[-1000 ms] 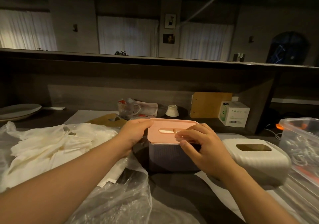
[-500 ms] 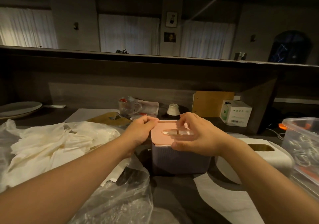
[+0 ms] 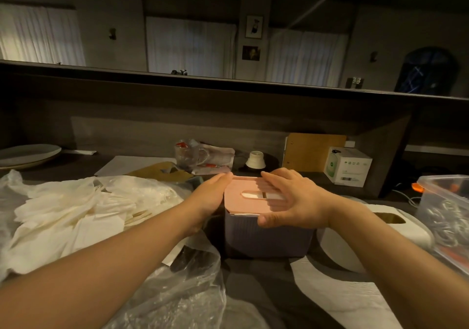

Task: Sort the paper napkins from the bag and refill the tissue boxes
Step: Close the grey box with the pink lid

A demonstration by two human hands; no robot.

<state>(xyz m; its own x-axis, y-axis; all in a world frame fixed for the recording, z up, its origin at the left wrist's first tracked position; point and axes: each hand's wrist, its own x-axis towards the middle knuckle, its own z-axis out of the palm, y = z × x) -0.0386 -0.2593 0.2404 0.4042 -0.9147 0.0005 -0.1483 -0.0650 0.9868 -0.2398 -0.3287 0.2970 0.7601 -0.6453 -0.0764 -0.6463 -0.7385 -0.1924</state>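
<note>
A purple tissue box (image 3: 266, 237) with a pink slotted lid (image 3: 234, 199) stands in the middle of the dark counter. My left hand (image 3: 210, 194) lies flat against the lid's left edge, fingers straight. Over the right half of the lid my right hand (image 3: 291, 202) spreads, fingers straight, thumb down on the box's front rim. White paper napkins (image 3: 71, 214) lie heaped on a clear plastic bag (image 3: 177, 290) to the left. A white tissue box (image 3: 396, 229) with an open slot sits to the right, partly behind my right forearm.
A clear plastic container (image 3: 446, 217) stands at the right edge. Behind are a white carton (image 3: 347, 166), a brown board (image 3: 312, 151), a small white cup (image 3: 255, 160), a glass mug (image 3: 189, 155) and a plate (image 3: 28, 153). White paper (image 3: 342, 295) lies on the counter front right.
Both hands have gone from pinching the pink lid to lying flat on it. My right hand slid further over the lid's right side; the lid sits lower on the box.
</note>
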